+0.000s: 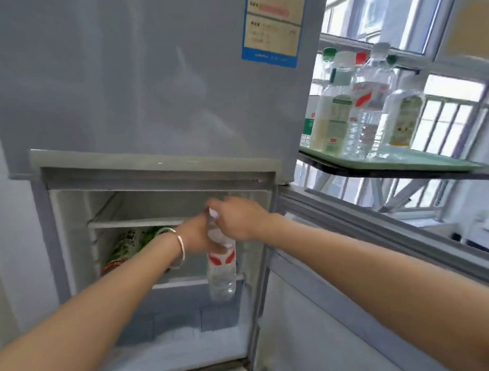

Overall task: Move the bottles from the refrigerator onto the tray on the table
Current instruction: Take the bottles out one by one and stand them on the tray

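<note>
At the left of the grip, deep in the open lower compartment of the refrigerator [49, 228], a bottle with a green label [127, 245] lies on its side on the shelf. The left hand [194, 235], with a bracelet [179, 247] on the wrist, grasps the neck part of a clear water bottle [222, 273] with a red label, which hangs upright inside the compartment. The right hand [237, 220] is closed on the top of the same bottle. Far at the right and higher than the grip, several bottles [362, 104] stand on the green tray [427, 162] on the desk [352, 172].
</note>
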Tool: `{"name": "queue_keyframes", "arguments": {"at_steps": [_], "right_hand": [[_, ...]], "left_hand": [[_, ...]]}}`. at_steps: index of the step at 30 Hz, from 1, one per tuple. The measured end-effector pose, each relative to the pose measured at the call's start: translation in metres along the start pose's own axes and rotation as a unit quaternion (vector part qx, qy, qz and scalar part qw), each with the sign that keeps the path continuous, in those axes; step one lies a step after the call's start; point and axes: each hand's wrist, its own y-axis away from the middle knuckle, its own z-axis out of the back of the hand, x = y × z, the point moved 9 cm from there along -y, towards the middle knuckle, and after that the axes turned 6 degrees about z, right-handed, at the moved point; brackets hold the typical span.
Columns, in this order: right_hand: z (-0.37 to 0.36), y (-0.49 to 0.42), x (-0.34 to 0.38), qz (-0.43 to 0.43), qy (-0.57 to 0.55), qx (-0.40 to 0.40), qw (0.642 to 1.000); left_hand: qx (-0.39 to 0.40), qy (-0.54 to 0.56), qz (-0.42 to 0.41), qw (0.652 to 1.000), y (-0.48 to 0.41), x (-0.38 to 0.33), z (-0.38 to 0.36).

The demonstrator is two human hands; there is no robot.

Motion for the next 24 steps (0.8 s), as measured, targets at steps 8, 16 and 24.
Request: {"name": "queue_keyframes", "arguments": {"at_steps": [8,16,24], "right_hand": [[0.124,0.076,-0.037,-0.089,-0.18,0.001,0.98],[0.144,0.138,-0.072,-0.101,-0.36,0.055,0.926],[0.227,0.179,-0.173,-0.11,-0.412,-0.2,0.882]], "left_hand": [[0.031,0.138,-0.044,0.989,0.033,-0.093,0.072],[-0.058,0.288,-0.111,0.949,0.057,-0.188,0.17],[-0.128,0.412,-0.205,0.879,0.038,-0.29,0.183]]}}
